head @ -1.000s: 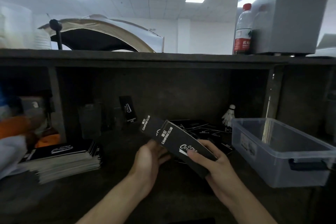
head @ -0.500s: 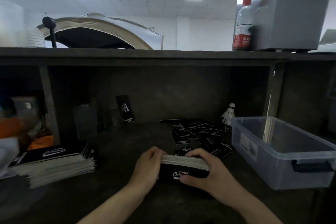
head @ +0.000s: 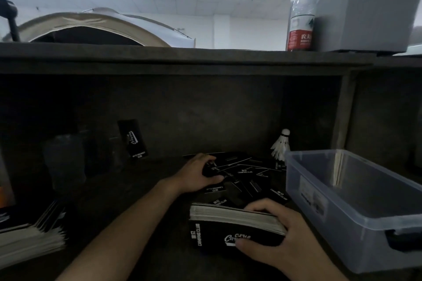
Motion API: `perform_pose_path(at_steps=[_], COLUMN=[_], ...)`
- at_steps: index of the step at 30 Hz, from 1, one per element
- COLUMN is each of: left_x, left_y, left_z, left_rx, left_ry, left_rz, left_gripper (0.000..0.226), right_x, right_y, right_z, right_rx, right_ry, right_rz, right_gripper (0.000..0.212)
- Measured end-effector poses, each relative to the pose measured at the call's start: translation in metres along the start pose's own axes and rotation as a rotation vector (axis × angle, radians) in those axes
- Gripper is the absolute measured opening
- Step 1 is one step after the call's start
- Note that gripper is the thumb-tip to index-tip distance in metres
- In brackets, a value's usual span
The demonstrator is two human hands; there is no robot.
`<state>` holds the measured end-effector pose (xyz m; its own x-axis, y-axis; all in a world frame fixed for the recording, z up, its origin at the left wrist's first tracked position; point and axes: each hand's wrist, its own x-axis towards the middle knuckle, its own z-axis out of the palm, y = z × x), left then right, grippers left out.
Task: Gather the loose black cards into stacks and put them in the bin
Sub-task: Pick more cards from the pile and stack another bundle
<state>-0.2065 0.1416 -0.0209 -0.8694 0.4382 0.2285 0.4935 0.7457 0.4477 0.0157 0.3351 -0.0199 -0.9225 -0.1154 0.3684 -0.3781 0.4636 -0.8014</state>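
Black cards with white lettering are what we are gathering. Our right hand (head: 280,232) grips a thick stack of cards (head: 228,223) standing on its long edge on the dark shelf floor (head: 141,189). The thumb lies across the printed front face and the fingers curl over the pale top edge. The stack's long axis runs left to right, with its right end in our palm.

Our left hand (head: 196,175) lies farther in, fingers bent down onto the left edge of the loose black cards (head: 244,173). In this dim light we cannot tell whether it pinches a card or only presses on the heap. The loose cards lie flat, overlapping at many angles, just behind the stack, so the left hand is the nearer one.

Just right of heap and stack stands the clear plastic bin (head: 324,207), open-topped, its left wall close beside our right knuckles. A shuttlecock (head: 279,146) stands at the heap's far right corner.

We judge the sweep should run towards us and leftward, where bare shelf floor shows. The bin wall and shuttlecock hem in the right side.
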Motion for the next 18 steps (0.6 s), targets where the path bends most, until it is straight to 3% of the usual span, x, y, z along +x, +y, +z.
perform_pose_path(at_steps=[6,13,18], left_x=[0.053,0.058,0.054], left_y=[-0.008,-0.008,-0.011], left_z=[0.022,0.026,0.028], left_rx=[0.091,0.266,0.222], left_ry=[-0.102,0.020,-0.065], left_rz=[-0.082,0.006,0.034], left_gripper=[0.084,0.061,0.062], right_x=[0.006,0.005,0.006], right_y=[-0.004,-0.007,-0.006], right_z=[-0.004,-0.001,0.001], right_rx=[0.025,0.042,0.054], right_ry=[-0.042,-0.061,-0.050], right_rz=[0.034,0.031,0.012], right_gripper=[0.034,0.034,0.032])
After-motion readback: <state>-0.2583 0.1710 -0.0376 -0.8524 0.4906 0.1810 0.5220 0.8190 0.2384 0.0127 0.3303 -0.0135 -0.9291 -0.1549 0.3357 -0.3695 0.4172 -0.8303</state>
